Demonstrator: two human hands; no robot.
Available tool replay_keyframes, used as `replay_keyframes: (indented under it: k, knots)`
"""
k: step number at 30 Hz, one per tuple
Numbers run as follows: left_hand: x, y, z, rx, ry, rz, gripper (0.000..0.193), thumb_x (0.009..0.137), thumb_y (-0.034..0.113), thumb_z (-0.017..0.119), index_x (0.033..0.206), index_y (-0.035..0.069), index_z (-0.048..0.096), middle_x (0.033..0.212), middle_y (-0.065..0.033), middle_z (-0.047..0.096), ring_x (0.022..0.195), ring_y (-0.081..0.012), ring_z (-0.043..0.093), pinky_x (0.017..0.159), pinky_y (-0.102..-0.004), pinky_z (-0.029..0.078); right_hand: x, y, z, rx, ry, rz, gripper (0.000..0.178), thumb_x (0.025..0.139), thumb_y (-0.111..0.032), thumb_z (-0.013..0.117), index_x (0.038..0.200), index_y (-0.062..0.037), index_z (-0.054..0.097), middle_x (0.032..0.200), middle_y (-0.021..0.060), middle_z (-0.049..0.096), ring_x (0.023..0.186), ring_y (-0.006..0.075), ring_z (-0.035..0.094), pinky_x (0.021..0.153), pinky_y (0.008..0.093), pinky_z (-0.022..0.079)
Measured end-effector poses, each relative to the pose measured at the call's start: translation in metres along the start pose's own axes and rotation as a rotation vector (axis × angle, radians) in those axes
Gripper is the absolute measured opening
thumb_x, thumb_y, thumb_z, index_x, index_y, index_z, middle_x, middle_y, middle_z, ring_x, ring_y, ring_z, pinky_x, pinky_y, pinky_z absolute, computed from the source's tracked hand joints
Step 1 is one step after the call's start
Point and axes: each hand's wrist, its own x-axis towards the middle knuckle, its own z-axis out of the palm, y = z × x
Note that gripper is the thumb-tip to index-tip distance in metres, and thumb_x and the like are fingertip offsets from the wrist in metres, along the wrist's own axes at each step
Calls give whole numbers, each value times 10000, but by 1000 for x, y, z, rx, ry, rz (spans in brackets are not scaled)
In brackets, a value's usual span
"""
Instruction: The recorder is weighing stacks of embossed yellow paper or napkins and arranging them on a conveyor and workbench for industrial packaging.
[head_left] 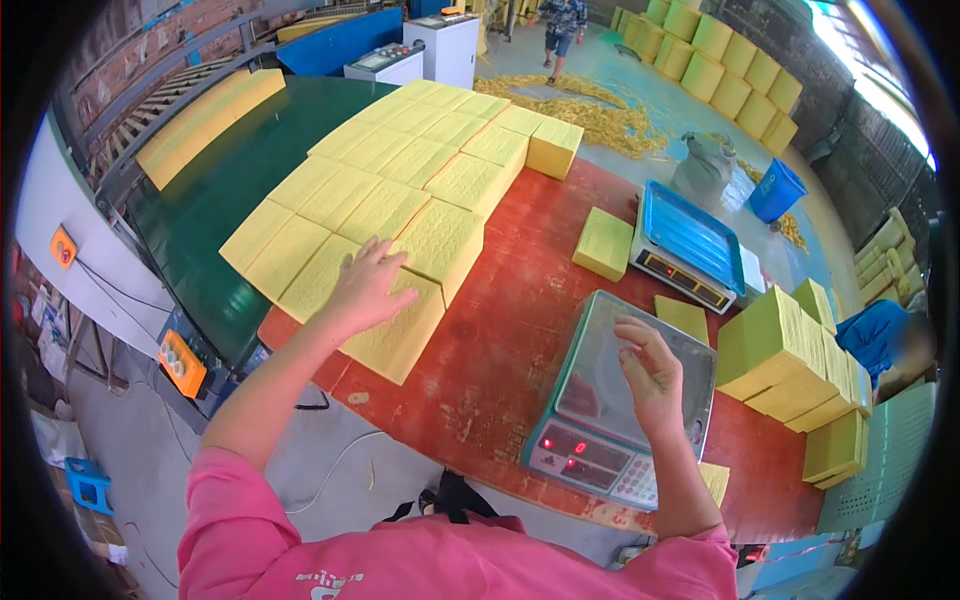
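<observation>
My left hand (pixel 368 288) rests with spread fingers on the near end of a broad array of embossed yellow paper stacks (pixel 385 210). The stack under its palm (pixel 400 345) is at the corner closest to me. Over a digital weighing scale (pixel 590 385) hovers my right hand (pixel 652 372), its fingers loosely curled, thumb apart, and nothing visible in it. The scale's plate carries no paper, and its red display is lit. A single yellow paper block (pixel 603 243) sits on the red table (pixel 490 350) beyond the scale.
A second scale with a blue tray (pixel 695 235) stands farther right. Yellow paper stacks (pixel 790 350) pile up at the right edge, near a person in blue (pixel 870 335). A green conveyor belt (pixel 200 240) runs at left. Another person (pixel 563 30) stands far back near yellow scraps (pixel 590 115).
</observation>
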Motion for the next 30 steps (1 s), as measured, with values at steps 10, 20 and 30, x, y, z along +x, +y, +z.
replay_keyframes:
  k: [10,20,30]
  knots:
    - [107,-19,37,85,109,270,692,894,444,612,1437,56,426,1530,-212,319,1441,-363,263,1157,-557,208,248,75,47,-394,-183,-151,309,903,-171,601,1175,-29,633,1132,212,662,1047,322,654,909,374,498]
    - [122,-19,58,66,-97,257,772,886,547,543,1457,49,395,1547,-228,274,1443,-379,246,1167,-583,119,576,209,84,-1114,50,-5,503,940,-371,486,1358,-92,496,1379,187,523,1229,373,532,989,514,434]
    - [127,-22,59,-28,-192,231,771,860,625,546,1400,78,484,1536,-222,308,1423,-372,300,1154,-597,116,640,276,114,-1093,-99,371,629,970,-510,244,1436,-144,454,1506,117,422,1393,302,392,1117,557,283]
